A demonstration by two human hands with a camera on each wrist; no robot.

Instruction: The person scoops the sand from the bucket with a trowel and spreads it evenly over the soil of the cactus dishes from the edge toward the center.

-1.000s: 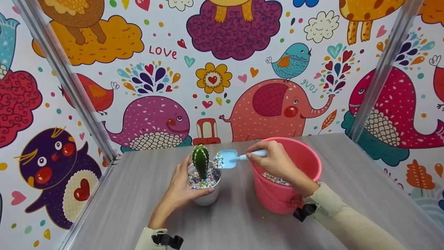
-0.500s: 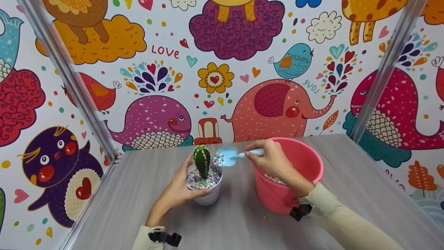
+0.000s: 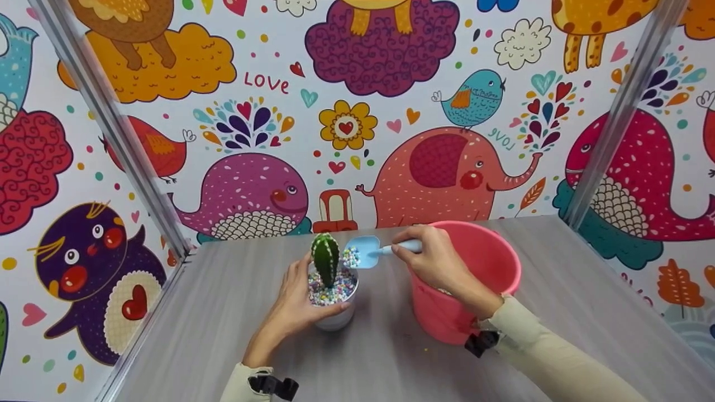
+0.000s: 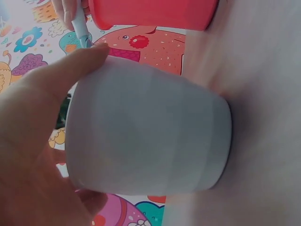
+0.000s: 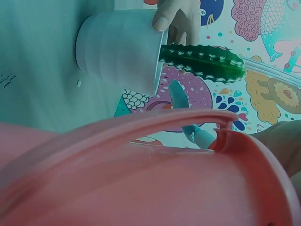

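Pebble-laden blue scoop (image 3: 362, 258), light and spill-prone, tips at frame centre, right hand's (image 3: 441, 267) grip pinching its handle while left hand (image 3: 296, 304) clasps the white pot (image 3: 334, 318).

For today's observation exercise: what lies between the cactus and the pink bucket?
In the head view, the blue scoop, loaded with coloured pebbles and held by the right hand, lies between the cactus and the pink bucket.

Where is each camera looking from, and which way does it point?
Head: on the person's head, looking down at the table, both hands, the left hand and right hand, and sleeves.
Left wrist: beside the white pot, facing sideways; thumb and palm show.
Right wrist: behind the pink bucket, facing the cactus; left fingertips show.
All three share pot, bucket and blue scoop.
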